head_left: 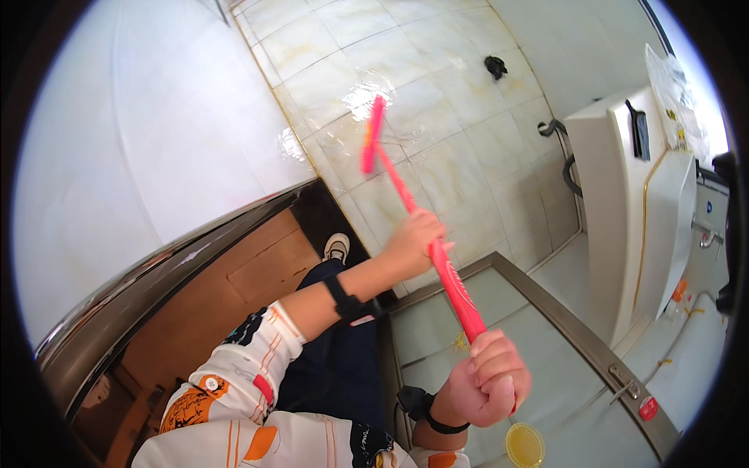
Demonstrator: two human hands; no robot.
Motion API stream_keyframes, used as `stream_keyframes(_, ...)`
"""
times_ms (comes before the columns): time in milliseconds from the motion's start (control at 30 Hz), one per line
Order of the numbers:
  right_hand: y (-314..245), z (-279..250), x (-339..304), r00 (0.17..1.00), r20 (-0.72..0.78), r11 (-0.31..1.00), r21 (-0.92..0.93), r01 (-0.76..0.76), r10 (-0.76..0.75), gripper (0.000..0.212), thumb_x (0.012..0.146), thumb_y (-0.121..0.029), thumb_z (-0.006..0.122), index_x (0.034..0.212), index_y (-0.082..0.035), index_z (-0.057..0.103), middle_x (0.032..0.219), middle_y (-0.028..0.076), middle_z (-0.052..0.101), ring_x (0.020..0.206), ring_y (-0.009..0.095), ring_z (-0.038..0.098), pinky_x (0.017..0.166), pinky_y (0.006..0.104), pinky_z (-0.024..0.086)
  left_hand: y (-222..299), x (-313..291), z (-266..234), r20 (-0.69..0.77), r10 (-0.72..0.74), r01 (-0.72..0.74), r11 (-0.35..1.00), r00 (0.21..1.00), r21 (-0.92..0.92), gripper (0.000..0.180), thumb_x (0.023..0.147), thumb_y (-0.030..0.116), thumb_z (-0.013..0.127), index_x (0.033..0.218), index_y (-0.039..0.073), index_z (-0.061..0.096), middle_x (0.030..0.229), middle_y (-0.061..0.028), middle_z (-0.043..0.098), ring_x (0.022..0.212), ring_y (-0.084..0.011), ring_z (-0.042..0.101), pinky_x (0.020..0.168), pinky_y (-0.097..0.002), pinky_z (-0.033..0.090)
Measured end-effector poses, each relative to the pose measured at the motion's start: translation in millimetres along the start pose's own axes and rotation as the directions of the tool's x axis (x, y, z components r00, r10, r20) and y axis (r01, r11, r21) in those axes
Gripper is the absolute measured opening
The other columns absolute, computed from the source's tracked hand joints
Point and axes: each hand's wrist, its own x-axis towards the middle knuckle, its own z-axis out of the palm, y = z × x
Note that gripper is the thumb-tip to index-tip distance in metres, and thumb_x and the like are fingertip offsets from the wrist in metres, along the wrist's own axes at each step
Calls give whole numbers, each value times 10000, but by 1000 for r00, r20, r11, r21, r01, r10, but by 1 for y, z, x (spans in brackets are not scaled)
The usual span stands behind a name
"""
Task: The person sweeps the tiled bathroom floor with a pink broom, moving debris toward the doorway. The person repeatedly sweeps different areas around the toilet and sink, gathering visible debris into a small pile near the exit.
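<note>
I hold a pinkish-red long-handled floor brush with both hands, its shaft slanting away from me to the far left. My left hand is wrapped round the middle of the shaft. Nearer to me and further right, my right hand is closed in a fist round the thick grip end. The narrow pink head is over wet, shiny floor tiles. It is slightly blurred, so its underside and whether it touches the tiles cannot be made out.
A glass-panelled door with a metal frame stands close on the right. Beyond it is a white washbasin cabinet with hoses beside it. A small black object lies on the far tiles. A dark threshold is by my shoe.
</note>
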Motion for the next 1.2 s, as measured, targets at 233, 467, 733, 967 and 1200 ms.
stream_keyframes(233,61,-10,-10,969,-124,977,13,-215,215,201,832,13,460,633,22,432,584,100,483,522,188,426,549,369,413,-90,-1,-27,157,-148,111,969,977,220,248,789,188,749,718,62,549,756,-125,585,788,-366,561,688,-445,462)
stream_keyframes(467,38,-60,16,989,58,979,-162,-125,135,158,763,72,481,625,30,418,586,104,484,517,202,428,547,368,435,-79,18,86,132,-7,11,1000,991,-30,250,824,163,710,687,58,529,702,-130,565,732,-370,541,660,-457,442)
stream_keyframes(733,-47,-67,-2,969,247,983,-176,44,1,150,672,45,542,595,6,420,544,97,489,437,246,455,504,397,503,16,8,68,166,49,-31,993,985,-111,282,786,158,765,708,62,511,764,-110,547,748,-314,515,666,-398,433)
stream_keyframes(967,-44,-77,-2,941,239,971,-78,-226,239,176,607,54,544,558,0,383,522,97,424,422,251,425,465,348,438,16,-71,39,232,-203,228,969,951,-90,291,759,130,781,696,57,507,733,-112,549,736,-301,532,655,-390,446)
stream_keyframes(1200,-11,-95,-3,919,262,949,-196,-248,295,149,542,60,519,561,-4,386,536,87,400,455,266,425,469,328,392,-26,-72,101,189,-224,247,963,956,-109,281,823,112,675,631,47,480,620,-144,508,652,-361,516,597,-448,421)
